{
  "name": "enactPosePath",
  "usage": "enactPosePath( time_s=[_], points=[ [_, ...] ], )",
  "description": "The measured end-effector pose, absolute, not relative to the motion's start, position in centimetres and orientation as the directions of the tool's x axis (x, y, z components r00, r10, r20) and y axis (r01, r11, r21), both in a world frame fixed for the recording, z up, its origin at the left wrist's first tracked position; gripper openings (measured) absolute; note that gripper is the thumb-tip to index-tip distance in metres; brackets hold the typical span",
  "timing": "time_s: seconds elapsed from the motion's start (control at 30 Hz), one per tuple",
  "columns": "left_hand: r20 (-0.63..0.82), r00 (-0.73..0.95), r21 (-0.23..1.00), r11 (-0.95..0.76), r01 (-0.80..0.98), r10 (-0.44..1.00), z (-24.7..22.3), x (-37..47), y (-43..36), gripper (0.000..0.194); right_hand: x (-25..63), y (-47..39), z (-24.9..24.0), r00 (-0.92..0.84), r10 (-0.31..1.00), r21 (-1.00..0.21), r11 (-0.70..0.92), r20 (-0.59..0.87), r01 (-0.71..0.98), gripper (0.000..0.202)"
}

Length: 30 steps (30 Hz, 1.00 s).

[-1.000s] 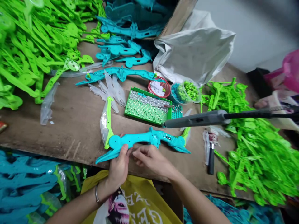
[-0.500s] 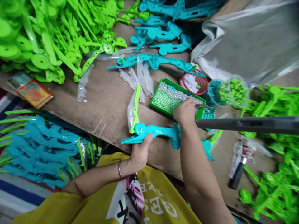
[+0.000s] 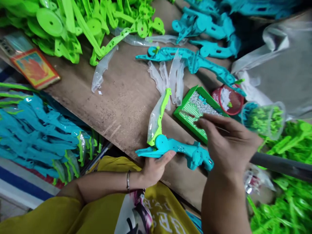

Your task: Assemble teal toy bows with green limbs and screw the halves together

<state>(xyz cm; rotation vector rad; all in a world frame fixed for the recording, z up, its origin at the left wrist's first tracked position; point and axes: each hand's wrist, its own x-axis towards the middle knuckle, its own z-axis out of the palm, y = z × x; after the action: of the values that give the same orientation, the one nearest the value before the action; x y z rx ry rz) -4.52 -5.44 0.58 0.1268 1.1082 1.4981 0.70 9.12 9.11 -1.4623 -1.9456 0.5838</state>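
Note:
My left hand (image 3: pixel 156 167) grips a blue plastic toy part (image 3: pixel 179 145) from below, thumb on its near face. A green arm (image 3: pixel 159 118) with a clear plastic piece (image 3: pixel 153 123) rises from that part's left end, by a round blue disc. Over the near side of a green tray (image 3: pixel 190 122) hangs my right hand (image 3: pixel 226 139), fingers pinched. A thin reddish-brown tool (image 3: pixel 187 113) pokes out from its fingertips, too blurred to name. Small silvery pieces (image 3: pixel 207 105), probably screws, fill the tray's far side.
Several clear pieces (image 3: pixel 174 78) and another blue part (image 3: pixel 192 60) lie beyond the tray. A red basket (image 3: pixel 229 100) and a clear tub (image 3: pixel 265 118) stand right of it. Green parts (image 3: pixel 51 22) are heaped left; blue assemblies (image 3: pixel 41 130) are stacked lower left. A dark bar (image 3: pixel 282 165) juts in from the right.
My right hand has lifted out of the tray and come nearer, with the thin tool in its fingers. The blue part has tilted, its right end lower. The view has shifted.

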Motion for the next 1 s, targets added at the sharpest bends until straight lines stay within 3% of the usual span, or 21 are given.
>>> enactPosePath(
  time_s=[0.1, 0.17, 0.3, 0.4, 0.47, 0.53, 0.63, 0.7, 0.77, 0.87, 1.0],
  points=[
    [-0.492, -0.28, 0.7, 0.182, -0.691, 0.824, 0.3, -4.5, -5.5, 0.028, 0.4, 9.0, 8.9, -0.439, 0.898, -0.648, 0.346, 0.02, 0.678, 0.011],
    [-0.472, -0.284, 0.724, 0.183, -0.665, 0.834, 0.0, -4.4, -5.6, 0.028, 0.7, 9.4, 8.9, -0.546, 0.838, -0.559, 0.445, -0.016, 0.699, 0.014],
    [-0.448, -0.294, 0.759, 0.186, -0.624, 0.844, -0.3, -4.4, -5.8, 0.03, 1.8, 10.1, 8.7, -0.664, 0.747, -0.261, 0.638, -0.015, 0.724, 0.018],
    [-0.434, -0.289, 0.759, 0.173, -0.628, 0.854, -0.2, -4.4, -5.9, 0.023, 2.5, 10.2, 8.2, -0.697, 0.711, -0.022, 0.699, -0.095, 0.715, 0.023],
    [-0.438, -0.294, 0.748, 0.163, -0.643, 0.85, -0.1, -4.3, -6.0, 0.023, 2.5, 9.9, 8.4, -0.698, 0.708, 0.066, 0.705, -0.107, 0.706, 0.028],
    [-0.465, -0.283, 0.717, 0.169, -0.676, 0.839, 0.0, -4.3, -6.1, 0.024, 2.1, 9.4, 9.3, -0.697, 0.716, 0.007, 0.698, -0.037, 0.716, 0.028],
    [-0.527, -0.262, 0.666, 0.202, -0.718, 0.808, 0.2, -4.4, -6.1, 0.022, 0.4, 8.1, 11.4, -0.578, 0.807, -0.355, 0.58, 0.126, 0.733, 0.017],
    [-0.551, -0.259, 0.667, 0.231, -0.709, 0.794, 0.4, -4.6, -6.0, 0.019, -0.8, 7.0, 12.5, -0.43, 0.895, -0.633, 0.4, 0.115, 0.663, 0.015],
    [-0.528, -0.25, 0.697, 0.247, -0.673, 0.811, 0.7, -4.9, -5.9, 0.019, -1.7, 5.9, 12.8, -0.393, 0.92, -0.805, 0.238, 0.007, 0.544, 0.023],
    [-0.445, -0.207, 0.742, 0.23, -0.63, 0.871, 0.9, -5.3, -5.7, 0.025, -1.9, 5.1, 12.2, -0.538, 0.83, -0.885, 0.131, -0.148, 0.446, 0.04],
    [-0.385, -0.187, 0.82, 0.242, -0.518, 0.904, 0.3, -5.0, -6.4, 0.026, -1.4, 5.1, 11.5, -0.683, 0.701, -0.867, 0.193, -0.206, 0.459, 0.044]
  ],
)
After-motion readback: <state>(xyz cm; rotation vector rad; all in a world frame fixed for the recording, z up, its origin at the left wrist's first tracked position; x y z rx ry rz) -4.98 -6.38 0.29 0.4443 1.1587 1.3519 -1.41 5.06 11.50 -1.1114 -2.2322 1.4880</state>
